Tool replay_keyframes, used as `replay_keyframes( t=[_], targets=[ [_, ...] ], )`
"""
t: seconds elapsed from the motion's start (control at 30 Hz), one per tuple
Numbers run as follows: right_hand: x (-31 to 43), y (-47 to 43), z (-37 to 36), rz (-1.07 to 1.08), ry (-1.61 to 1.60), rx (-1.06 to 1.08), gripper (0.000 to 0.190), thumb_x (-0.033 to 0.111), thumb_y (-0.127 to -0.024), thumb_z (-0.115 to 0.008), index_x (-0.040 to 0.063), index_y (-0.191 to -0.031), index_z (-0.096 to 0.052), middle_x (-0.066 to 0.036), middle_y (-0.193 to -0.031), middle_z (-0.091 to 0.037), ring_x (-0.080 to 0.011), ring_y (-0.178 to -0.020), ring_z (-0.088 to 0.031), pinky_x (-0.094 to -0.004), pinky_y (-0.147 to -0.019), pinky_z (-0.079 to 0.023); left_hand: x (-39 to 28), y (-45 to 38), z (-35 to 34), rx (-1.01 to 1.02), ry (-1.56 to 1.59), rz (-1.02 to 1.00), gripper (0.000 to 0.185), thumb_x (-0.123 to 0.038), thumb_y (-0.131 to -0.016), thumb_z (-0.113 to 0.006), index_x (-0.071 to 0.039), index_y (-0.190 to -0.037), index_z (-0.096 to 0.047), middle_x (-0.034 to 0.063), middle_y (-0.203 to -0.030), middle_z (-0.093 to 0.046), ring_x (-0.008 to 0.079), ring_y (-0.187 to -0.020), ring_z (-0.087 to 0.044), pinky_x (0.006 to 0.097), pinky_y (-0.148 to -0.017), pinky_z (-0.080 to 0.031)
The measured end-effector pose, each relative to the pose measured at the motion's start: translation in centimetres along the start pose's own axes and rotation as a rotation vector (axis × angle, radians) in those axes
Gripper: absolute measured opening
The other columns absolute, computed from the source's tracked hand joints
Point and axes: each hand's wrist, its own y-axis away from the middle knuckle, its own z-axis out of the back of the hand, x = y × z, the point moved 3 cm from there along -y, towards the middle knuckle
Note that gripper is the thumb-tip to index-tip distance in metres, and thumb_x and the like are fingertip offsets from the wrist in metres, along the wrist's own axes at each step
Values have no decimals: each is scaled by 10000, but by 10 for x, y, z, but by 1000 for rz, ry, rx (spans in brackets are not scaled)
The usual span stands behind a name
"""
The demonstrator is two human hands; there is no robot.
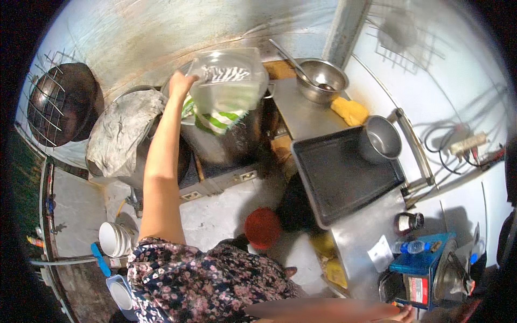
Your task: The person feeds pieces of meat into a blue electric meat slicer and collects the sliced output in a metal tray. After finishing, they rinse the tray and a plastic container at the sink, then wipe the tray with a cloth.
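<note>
My left hand [182, 84] reaches out over a large metal stockpot [222, 145] and grips the left edge of a clear plastic container [226, 95]. Through its see-through wall shows a striped cloth; a green-and-white striped cloth [220, 121] lies on the pot under it. To the left, a grey, crumpled cloth or sheet [125, 129] covers another large pot. My right hand [405, 314] is at the bottom edge of the view, near the counter's right end, only partly visible. A blurred patch hides its forearm, and whether it holds anything cannot be told.
A steel bowl with a ladle [321, 78], a yellow cloth [350, 112], a black baking tray [347, 173] and a grey pot [381, 139] stand on the steel counter [355, 242]. Further down are a dark jar [408, 222] and a blue rack [420, 258]. A red stool [262, 228] is below.
</note>
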Motion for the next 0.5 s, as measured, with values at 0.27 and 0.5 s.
replay_keyframes(
  t=[0.27, 0.5],
  targets=[
    [53, 108, -87, -104, 49, 378, 91, 37, -891, -578, -2, -960, -624, -58, -914, -614, -153, -783, -568, -264, -676, -476, 55, -66, -35, 965, 238, 68, 216, -81, -789, -563, 29, -975, -571, 191, -901, -611, 293, -694, -627, 440, -568, -586],
    [136, 220, -153, -142, -139, 844, 121, -70, -864, -510, 4, -878, -604, -38, -874, -598, -123, -733, -557, -245, -634, -467, 74, 32, 13, 369, 707, 207, 406, -15, -823, -514, 111, -1209, -515, 235, -1040, -622, 298, -747, -649, 347, -552, -570]
  ],
)
